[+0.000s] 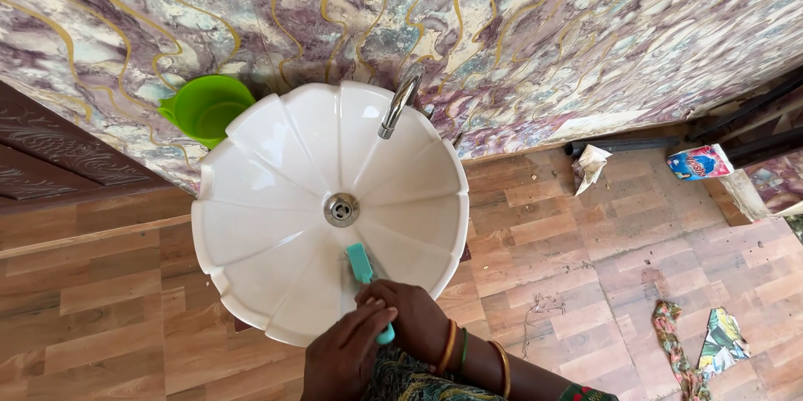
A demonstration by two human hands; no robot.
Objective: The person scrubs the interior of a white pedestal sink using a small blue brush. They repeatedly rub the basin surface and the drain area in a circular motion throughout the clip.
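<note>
A green plastic jug point(206, 106) stands at the far left, against the marbled wall point(535, 25) and just behind the white petal-shaped basin point(276, 158). A chrome tap point(399, 100) arches over the basin toward its drain point(341, 209). At the near rim, a teal scrub brush point(360, 264) lies bristles-down inside the bowl. The left hand point(345, 359) curls over the right hand point(410, 317), whose fingers close around the brush handle. Cloth scraps point(694, 342) and a packet point(699, 162) lie on the wood-look floor point(585, 250) at right.

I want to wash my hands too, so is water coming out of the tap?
No, the chrome tap over the white flower-shaped basin shows no stream, and the drain below it has no water pooled around it.
</note>
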